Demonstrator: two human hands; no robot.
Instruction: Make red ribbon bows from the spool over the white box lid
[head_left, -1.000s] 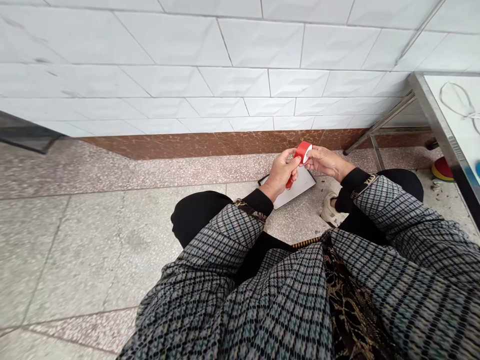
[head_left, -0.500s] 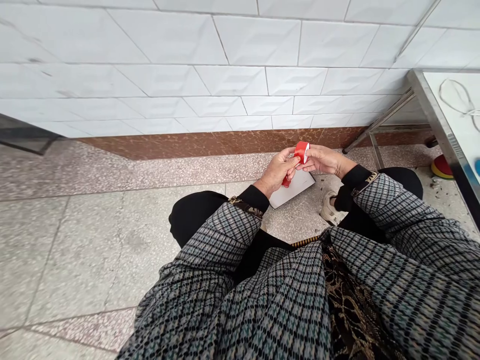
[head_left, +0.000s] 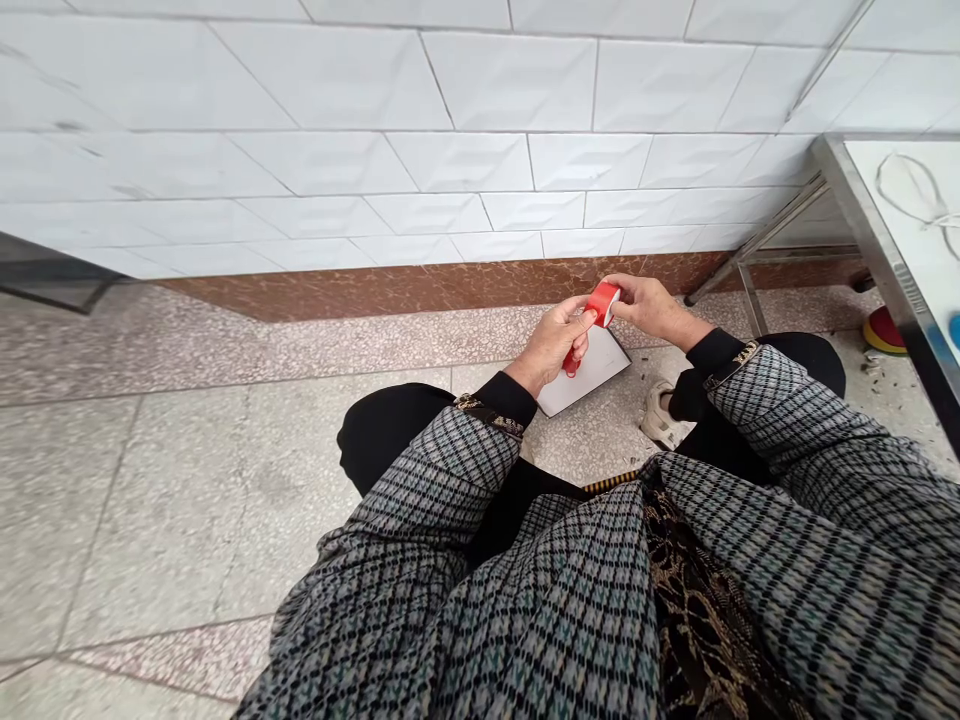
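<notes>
Red tape roll with a white core (head_left: 601, 304) held up in the air between both hands, tilted, white opening facing right. Left hand (head_left: 551, 347) pinches its left side, thumb across the red face; its other fingers curl around a small red looped object (head_left: 571, 366), mostly hidden, can't make out what. Right hand (head_left: 654, 308) pinches the roll from the right, fingers over the top, thumb near the core; thumb tip and exact contact hard to see. Below, a flat white rectangular board with dark edges (head_left: 598, 374) lies on the speckled floor (head_left: 195, 480), its upper left part covered by left hand. Beige shoe (head_left: 661, 418) just right of it, partly behind the black trouser leg. White tiled wall (head_left: 495, 165) with brown marbled skirting (head_left: 360, 290) bounds the far side; floor runs wide to the left, up to a dark panel (head_left: 45, 275) cut by the left edge. Metal-framed white table (head_left: 896, 235), cut off at right, limits that side; white cable (head_left: 919, 195) on top, blue item (head_left: 955, 328) barely in frame.
</notes>
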